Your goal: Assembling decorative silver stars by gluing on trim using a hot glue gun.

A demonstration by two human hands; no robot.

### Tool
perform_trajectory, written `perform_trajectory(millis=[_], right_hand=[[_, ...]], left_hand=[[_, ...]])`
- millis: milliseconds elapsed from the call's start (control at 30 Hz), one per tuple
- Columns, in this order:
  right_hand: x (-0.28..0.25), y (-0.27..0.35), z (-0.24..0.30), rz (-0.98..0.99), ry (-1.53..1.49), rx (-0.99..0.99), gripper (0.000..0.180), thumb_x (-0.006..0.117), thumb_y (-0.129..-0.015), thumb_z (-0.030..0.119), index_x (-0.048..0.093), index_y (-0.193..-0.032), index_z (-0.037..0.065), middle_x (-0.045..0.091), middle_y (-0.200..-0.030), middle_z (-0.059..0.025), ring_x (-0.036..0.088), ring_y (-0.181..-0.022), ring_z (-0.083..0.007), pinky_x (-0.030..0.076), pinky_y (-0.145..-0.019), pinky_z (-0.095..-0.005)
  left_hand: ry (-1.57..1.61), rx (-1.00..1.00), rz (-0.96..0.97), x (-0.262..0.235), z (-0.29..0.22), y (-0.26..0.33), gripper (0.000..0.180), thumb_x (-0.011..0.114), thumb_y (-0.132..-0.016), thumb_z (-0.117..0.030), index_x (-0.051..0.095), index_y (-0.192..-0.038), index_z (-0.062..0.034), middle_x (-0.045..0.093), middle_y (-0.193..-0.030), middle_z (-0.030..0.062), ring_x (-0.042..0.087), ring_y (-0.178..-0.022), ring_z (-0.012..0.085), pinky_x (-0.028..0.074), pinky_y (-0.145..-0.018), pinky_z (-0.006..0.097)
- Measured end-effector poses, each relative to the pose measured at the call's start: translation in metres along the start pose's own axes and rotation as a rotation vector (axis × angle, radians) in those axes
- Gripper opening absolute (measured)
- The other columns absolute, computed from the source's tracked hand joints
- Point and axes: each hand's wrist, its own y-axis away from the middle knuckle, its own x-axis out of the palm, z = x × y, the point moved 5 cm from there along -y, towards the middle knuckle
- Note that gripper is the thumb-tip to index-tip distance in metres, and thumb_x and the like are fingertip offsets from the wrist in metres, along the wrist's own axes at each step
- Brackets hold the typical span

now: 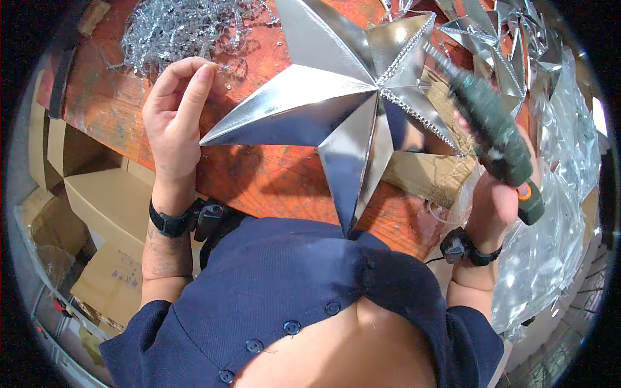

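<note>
A large silver star (304,97) with folded shiny points lies on the red wooden table. Strips of silver bead trim (420,115) run along two of its ridges, meeting at the centre. My right hand (498,194) grips a dark green glue gun (491,126), its nozzle raised beside the star's upper right point. To the left of the star, my left hand (176,116) has thumb and forefinger pinched together; what lies between them, if anything, is too small to make out. Just beyond those fingertips sits a tangled heap of silver bead strands (174,35).
More silver stars (482,39) are piled at the far right. Clear plastic wrapping (550,220) hangs along the right side. Brown paper (427,174) lies partly under the star. Open cardboard boxes (107,200) stand at the left below the table (259,184).
</note>
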Motion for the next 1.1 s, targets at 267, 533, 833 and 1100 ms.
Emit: perform_trajectory(millis=[267,533,833,1100], right_hand=[[0.036,-0.034,0.033,0.07,0.216,-0.049,0.034,0.074,-0.078,-0.001,0.065,-0.11,0.0,0.065,-0.096,-0.0046,0.059,-0.085,-0.0129,0.048,-0.078,-0.0274],[0.053,-0.053,0.036,0.261,0.358,-0.06,0.039,0.08,-0.075,0.014,0.064,-0.11,0.007,0.061,-0.092,0.001,0.054,-0.082,-0.0097,0.044,-0.073,-0.0252],[0.055,-0.051,0.029,0.189,0.302,0.191,0.04,0.08,-0.074,0.013,0.064,-0.111,0.007,0.059,-0.086,0.0024,0.053,-0.076,-0.0076,0.042,-0.069,-0.0218],[0.059,-0.049,0.03,0.17,0.283,0.19,0.036,0.079,-0.076,0.012,0.065,-0.108,0.007,0.058,-0.085,0.0033,0.053,-0.075,-0.0062,0.042,-0.066,-0.0207]], left_hand=[[-0.01,-0.018,0.016,0.001,-0.001,0.002,0.014,0.057,-0.097,-0.009,0.062,-0.104,0.0016,0.063,-0.085,0.0019,0.058,-0.078,0.0078,0.046,-0.072,0.021],[0.034,-0.016,0.041,0.005,-0.003,0.002,0.014,0.058,-0.096,-0.009,0.061,-0.104,0.0021,0.062,-0.086,0.0018,0.058,-0.078,0.0071,0.046,-0.072,0.021],[0.056,-0.007,0.079,0.001,0.0,0.0,0.014,0.057,-0.097,-0.009,0.061,-0.104,0.0021,0.062,-0.088,0.0017,0.058,-0.079,0.0074,0.047,-0.073,0.021],[0.044,0.003,0.083,0.004,-0.002,0.0,0.014,0.056,-0.097,-0.009,0.06,-0.104,0.0023,0.062,-0.088,0.002,0.057,-0.08,0.0074,0.046,-0.074,0.021]])
